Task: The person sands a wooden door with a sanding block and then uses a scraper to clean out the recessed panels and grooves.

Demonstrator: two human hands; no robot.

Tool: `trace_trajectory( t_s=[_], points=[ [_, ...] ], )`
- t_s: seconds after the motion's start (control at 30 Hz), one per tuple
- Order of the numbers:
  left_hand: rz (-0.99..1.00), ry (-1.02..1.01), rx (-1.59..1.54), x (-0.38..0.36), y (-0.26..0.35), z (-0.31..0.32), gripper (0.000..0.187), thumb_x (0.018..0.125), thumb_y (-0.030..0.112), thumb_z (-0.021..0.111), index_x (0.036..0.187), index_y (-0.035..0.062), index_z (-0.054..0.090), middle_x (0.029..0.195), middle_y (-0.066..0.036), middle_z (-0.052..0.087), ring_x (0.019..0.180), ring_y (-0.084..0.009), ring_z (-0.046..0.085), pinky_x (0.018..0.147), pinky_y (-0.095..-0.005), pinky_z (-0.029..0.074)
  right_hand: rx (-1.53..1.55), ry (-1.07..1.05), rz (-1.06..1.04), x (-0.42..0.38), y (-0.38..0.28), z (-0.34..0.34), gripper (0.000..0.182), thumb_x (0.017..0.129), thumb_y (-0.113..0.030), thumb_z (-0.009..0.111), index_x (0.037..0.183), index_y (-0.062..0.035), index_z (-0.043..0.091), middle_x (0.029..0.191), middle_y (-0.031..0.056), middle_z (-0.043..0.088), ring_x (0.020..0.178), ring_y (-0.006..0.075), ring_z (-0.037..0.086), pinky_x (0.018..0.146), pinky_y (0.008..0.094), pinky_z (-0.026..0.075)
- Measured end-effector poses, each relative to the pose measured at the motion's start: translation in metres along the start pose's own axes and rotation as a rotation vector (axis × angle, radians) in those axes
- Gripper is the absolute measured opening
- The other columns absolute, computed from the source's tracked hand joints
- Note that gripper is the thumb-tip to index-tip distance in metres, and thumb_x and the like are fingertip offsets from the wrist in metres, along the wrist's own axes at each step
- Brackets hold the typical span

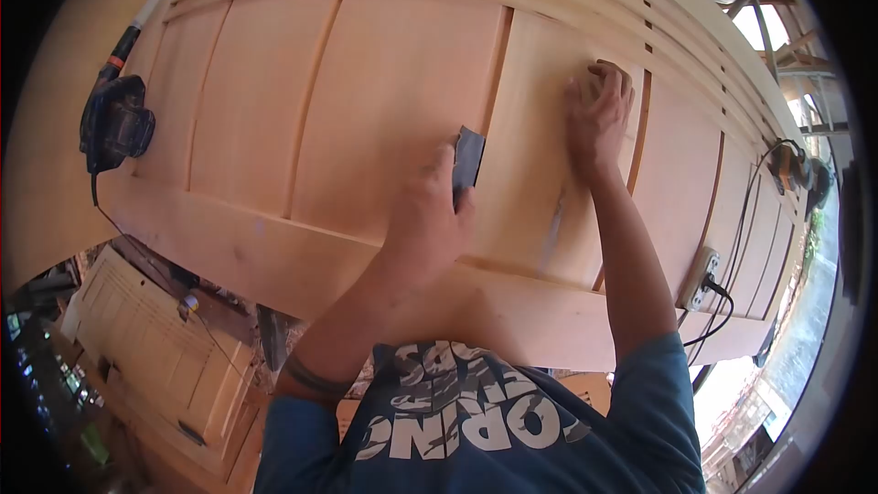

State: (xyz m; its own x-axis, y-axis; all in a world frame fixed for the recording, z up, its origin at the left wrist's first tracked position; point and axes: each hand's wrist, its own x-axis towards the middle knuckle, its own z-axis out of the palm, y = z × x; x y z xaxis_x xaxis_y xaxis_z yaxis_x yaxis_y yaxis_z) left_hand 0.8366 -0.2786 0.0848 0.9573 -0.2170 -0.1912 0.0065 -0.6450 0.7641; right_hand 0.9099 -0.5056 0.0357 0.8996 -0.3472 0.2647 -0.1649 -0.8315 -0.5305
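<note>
A large pale wooden panel point(393, 82) with grooves between its boards and several slats along the far side lies in front of me. My left hand point(425, 206) grips a dark piece of sandpaper point(469, 160), which stands on edge against the panel near a groove. To the right, my right hand point(602, 119) rests on a neighbouring board. Its fingers are bent and its thumb is apart from them, with nothing visible in the hand.
A black power sander point(117, 119) with a cord lies at the left end. At the right edge is another power tool point(791, 169). A white power strip point(702, 276) with a black plug sits on the panel's right part. Lower left, another wooden panel point(151, 338) stands below.
</note>
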Motion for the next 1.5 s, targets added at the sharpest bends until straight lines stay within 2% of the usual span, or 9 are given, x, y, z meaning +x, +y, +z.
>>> trace_trajectory(
  t_s=[0.3, 0.53, 0.63, 0.77, 0.93, 1.03, 1.23, 1.37, 1.5],
  points=[
    [-0.06, 0.1, 0.022, 0.013, 0.014, 0.029, 0.064, 0.086, 0.007, 0.062, 0.143, -0.0018, 0.034, 0.11, -0.029, 0.064, 0.095, -0.0436, 0.065, 0.083, -0.0468, 0.051, 0.043, 0.011, -0.024, 0.003, 0.001, -0.002, 0.036, 0.082, -0.017, 0.067, 0.112, -0.0006, 0.056, 0.121, 0.0152, 0.052, 0.117, 0.0348, 0.045, 0.1, 0.0449, 0.038],
    [0.136, 0.061, -0.346, -0.033, 0.0, 0.035, 0.086, 0.086, 0.008, 0.067, 0.154, 0.0026, 0.014, 0.147, -0.026, 0.038, 0.134, -0.0357, 0.043, 0.108, -0.0417, 0.039, 0.071, 0.013, -0.024, 0.006, -0.001, -0.003, 0.033, 0.083, -0.016, 0.067, 0.11, -0.0007, 0.056, 0.124, 0.0155, 0.051, 0.118, 0.0349, 0.045, 0.101, 0.0452, 0.038],
    [0.217, 0.083, -0.181, -0.04, 0.001, 0.037, 0.078, 0.089, 0.006, 0.063, 0.153, 0.0034, 0.018, 0.146, -0.024, 0.041, 0.132, -0.0318, 0.046, 0.107, -0.0396, 0.042, 0.074, -0.006, -0.017, -0.002, 0.0, -0.006, 0.032, 0.083, -0.015, 0.066, 0.11, -0.0011, 0.056, 0.125, 0.0153, 0.051, 0.119, 0.0347, 0.045, 0.101, 0.0452, 0.038],
    [0.199, 0.134, -0.412, -0.026, -0.014, 0.041, 0.064, 0.091, 0.004, 0.059, 0.149, 0.0046, 0.032, 0.141, -0.025, 0.045, 0.123, -0.0309, 0.052, 0.095, -0.036, 0.05, 0.096, 0.012, 0.014, 0.003, -0.002, -0.005, 0.03, 0.083, -0.014, 0.066, 0.108, -0.001, 0.056, 0.125, 0.0149, 0.051, 0.118, 0.0346, 0.045, 0.101, 0.045, 0.038],
    [0.247, 0.062, -0.331, -0.012, -0.024, 0.042, 0.049, 0.087, 0.0, 0.065, 0.135, 0.0024, 0.052, 0.126, -0.02, 0.058, 0.101, -0.0245, 0.062, 0.079, -0.0339, 0.054, 0.099, 0.015, 0.013, 0.002, 0.0, -0.007, 0.029, 0.083, -0.013, 0.065, 0.107, -0.0007, 0.056, 0.124, 0.0145, 0.051, 0.119, 0.034, 0.045, 0.101, 0.0445, 0.038],
    [0.186, 0.105, -0.27, -0.011, -0.023, 0.041, 0.048, 0.083, -0.002, 0.068, 0.13, 0.0018, 0.056, 0.114, -0.02, 0.063, 0.097, -0.0278, 0.065, 0.081, -0.0353, 0.054, 0.085, -0.014, 0.04, 0.004, -0.004, -0.009, 0.028, 0.083, -0.013, 0.065, 0.107, -0.0003, 0.056, 0.125, 0.0144, 0.05, 0.119, 0.0334, 0.045, 0.102, 0.0441, 0.037],
    [0.32, 0.464, -0.134, 0.005, -0.01, 0.023, 0.052, 0.082, -0.003, 0.069, 0.131, 0.0012, 0.054, 0.118, -0.023, 0.063, 0.106, -0.0338, 0.064, 0.089, -0.0382, 0.052, 0.111, -0.02, 0.057, 0.003, -0.004, -0.008, 0.027, 0.084, -0.013, 0.064, 0.106, 0.0001, 0.056, 0.126, 0.0139, 0.05, 0.12, 0.0327, 0.044, 0.103, 0.044, 0.037],
    [0.037, 0.322, -0.136, 0.008, 0.002, 0.016, 0.076, 0.082, -0.003, 0.068, 0.148, 0.0038, 0.03, 0.135, -0.026, 0.052, 0.124, -0.0388, 0.054, 0.102, -0.0443, 0.045, 0.112, -0.029, 0.08, 0.003, -0.006, -0.009, 0.026, 0.084, -0.013, 0.064, 0.106, -0.0005, 0.055, 0.126, 0.0134, 0.05, 0.12, 0.0325, 0.044, 0.102, 0.0438, 0.037],
    [0.097, 0.319, -0.092, 0.01, -0.007, 0.026, 0.081, 0.083, -0.002, 0.068, 0.15, 0.0042, 0.023, 0.137, -0.027, 0.049, 0.126, -0.0394, 0.052, 0.104, -0.0436, 0.044, 0.104, -0.006, 0.047, 0.005, -0.002, -0.007, 0.026, 0.083, -0.013, 0.064, 0.105, -0.0012, 0.056, 0.124, 0.013, 0.05, 0.119, 0.0325, 0.045, 0.101, 0.0435, 0.038]
  ],
)
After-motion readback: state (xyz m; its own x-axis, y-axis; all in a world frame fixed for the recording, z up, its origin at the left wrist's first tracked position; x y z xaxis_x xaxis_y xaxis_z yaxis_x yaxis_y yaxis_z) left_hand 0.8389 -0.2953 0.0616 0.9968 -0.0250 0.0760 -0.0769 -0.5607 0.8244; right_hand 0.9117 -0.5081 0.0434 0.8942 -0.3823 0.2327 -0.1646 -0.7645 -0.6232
